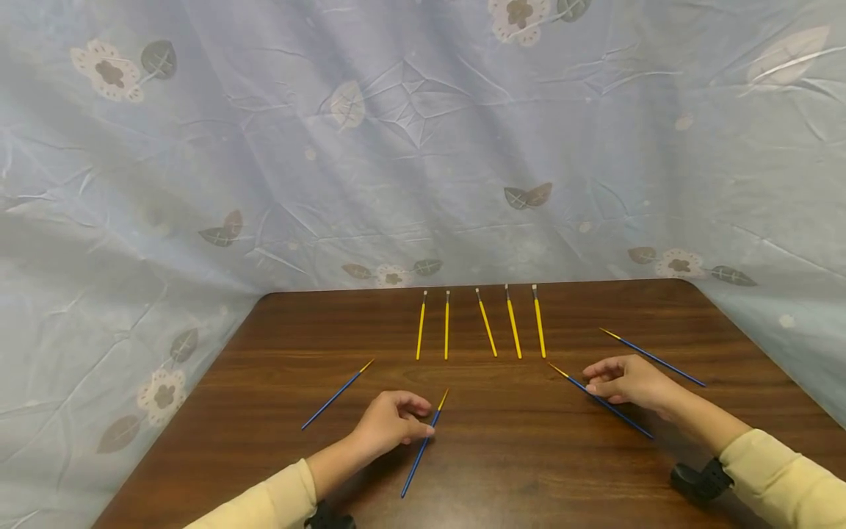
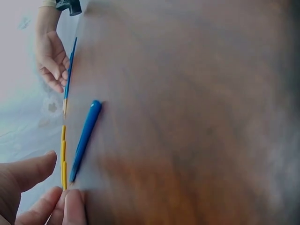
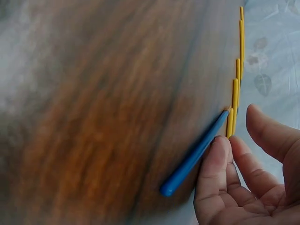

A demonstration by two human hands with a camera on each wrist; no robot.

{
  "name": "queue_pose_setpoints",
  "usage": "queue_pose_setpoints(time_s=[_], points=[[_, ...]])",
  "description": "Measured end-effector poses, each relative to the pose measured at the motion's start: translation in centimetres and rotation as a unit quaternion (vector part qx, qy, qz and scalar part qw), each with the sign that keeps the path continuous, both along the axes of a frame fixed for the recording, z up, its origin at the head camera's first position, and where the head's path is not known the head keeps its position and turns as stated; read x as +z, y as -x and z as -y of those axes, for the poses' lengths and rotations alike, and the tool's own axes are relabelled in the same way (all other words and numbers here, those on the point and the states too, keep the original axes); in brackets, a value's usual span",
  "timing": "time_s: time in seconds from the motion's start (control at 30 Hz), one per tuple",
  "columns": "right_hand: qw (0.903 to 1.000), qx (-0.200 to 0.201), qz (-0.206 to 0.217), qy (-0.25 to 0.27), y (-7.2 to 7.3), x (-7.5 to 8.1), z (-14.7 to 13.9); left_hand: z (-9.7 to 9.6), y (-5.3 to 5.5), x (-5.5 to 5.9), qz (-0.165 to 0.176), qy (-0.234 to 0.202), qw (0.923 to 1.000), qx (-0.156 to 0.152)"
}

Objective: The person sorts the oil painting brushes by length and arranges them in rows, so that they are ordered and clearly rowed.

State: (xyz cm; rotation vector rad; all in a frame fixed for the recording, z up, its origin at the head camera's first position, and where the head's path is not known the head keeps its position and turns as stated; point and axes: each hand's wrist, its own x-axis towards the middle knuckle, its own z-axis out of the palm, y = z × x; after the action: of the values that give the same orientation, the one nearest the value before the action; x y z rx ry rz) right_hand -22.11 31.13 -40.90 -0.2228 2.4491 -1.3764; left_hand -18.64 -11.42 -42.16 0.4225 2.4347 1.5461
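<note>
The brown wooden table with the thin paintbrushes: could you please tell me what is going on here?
A person's bare left hand is at a slim blue-handled paintbrush with yellow tip; the bare right hand is at a matching blue brush. Thumbs and fingers stand apart, so neither brush looks gripped; both appear to lie on the brown wooden table. One more blue brush lies farther left, another farther right. Behind, five slim yellow-handled brushes with pale tips form a loose row.
</note>
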Motion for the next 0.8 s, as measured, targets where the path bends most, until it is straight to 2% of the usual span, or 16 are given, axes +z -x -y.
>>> queue_pose_setpoints(time_s=[0.13, 0.27, 0.53, 0.8], points=[[1.0000, 0.000, 0.003, -0.001, 0.1, -0.1, 0.1, -0.5, 0.0, -0.3, -0.025, 0.019, 0.9995, 0.009], [0.9999, -0.006, -0.009, -0.009, 0.0, -0.3, 0.3, -0.9, -0.1, -0.4, -0.059, 0.056, 0.9965, 0.016], [0.9995, -0.017, -0.024, -0.013, -0.2, -0.6, 0.5, -1.4, -0.4, -0.2, -0.095, 0.114, 0.9888, 0.021], [0.9990, -0.019, -0.036, -0.017, -0.2, -0.8, 0.6, -1.4, -0.6, -0.3, -0.118, 0.109, 0.9868, 0.021]])
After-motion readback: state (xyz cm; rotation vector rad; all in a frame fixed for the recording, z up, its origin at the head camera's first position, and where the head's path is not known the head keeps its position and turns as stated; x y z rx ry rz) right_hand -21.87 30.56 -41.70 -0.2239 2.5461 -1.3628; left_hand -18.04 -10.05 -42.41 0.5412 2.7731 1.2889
